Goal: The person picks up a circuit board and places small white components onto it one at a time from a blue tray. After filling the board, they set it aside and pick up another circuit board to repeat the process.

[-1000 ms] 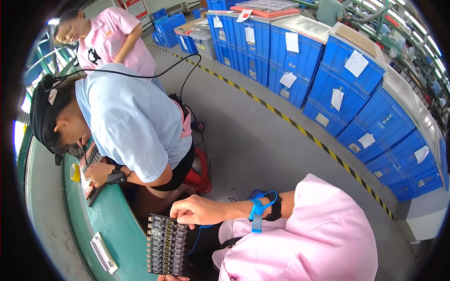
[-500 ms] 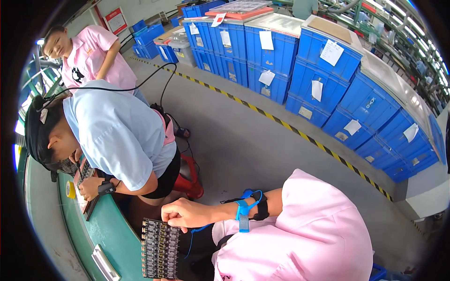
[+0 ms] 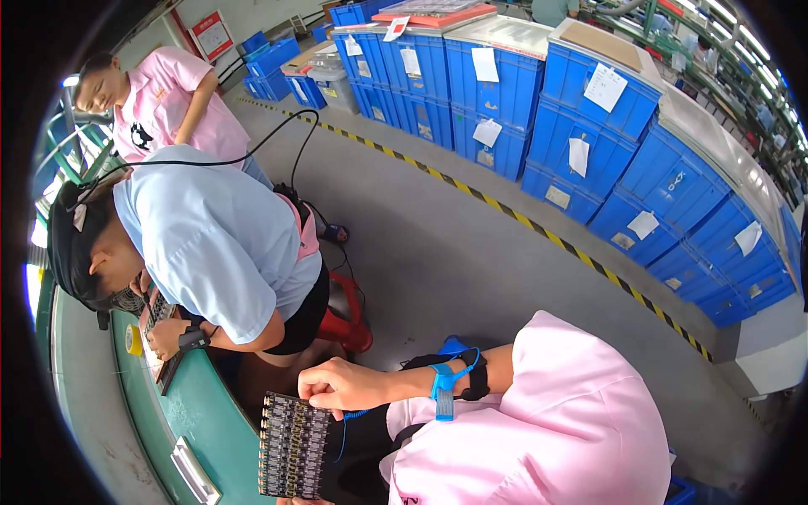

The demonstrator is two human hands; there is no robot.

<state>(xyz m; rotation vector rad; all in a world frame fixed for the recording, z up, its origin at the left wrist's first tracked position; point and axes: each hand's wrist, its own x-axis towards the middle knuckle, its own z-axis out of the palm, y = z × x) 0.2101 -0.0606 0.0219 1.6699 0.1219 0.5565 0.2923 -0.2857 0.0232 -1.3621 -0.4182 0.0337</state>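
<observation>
A dark circuit board panel (image 3: 293, 446), with rows of small repeated boards and metallic contacts along its left edge, is held up beside the table's edge. My right hand (image 3: 341, 387) comes in from the right and pinches its upper right corner between thumb and fingers. Around that wrist are a blue strap (image 3: 443, 385) with a coiled blue cord and a black band. Of my left hand (image 3: 305, 502), only a sliver of fingers shows at the bottom border, gripping the panel's lower edge. The rest of that hand is out of frame.
The green-topped table (image 3: 198, 404) curves along the left, with a white bar-shaped piece (image 3: 195, 473) on it. A co-worker in light blue (image 3: 206, 227) bends over a board there, near yellow tape (image 3: 133, 340). Another person in pink stands behind. Stacked blue crates (image 3: 488, 101) line the floor beyond striped tape.
The whole view has shifted slightly, so most things sit a little further right and lower. Both hands keep their hold on the circuit board panel.
</observation>
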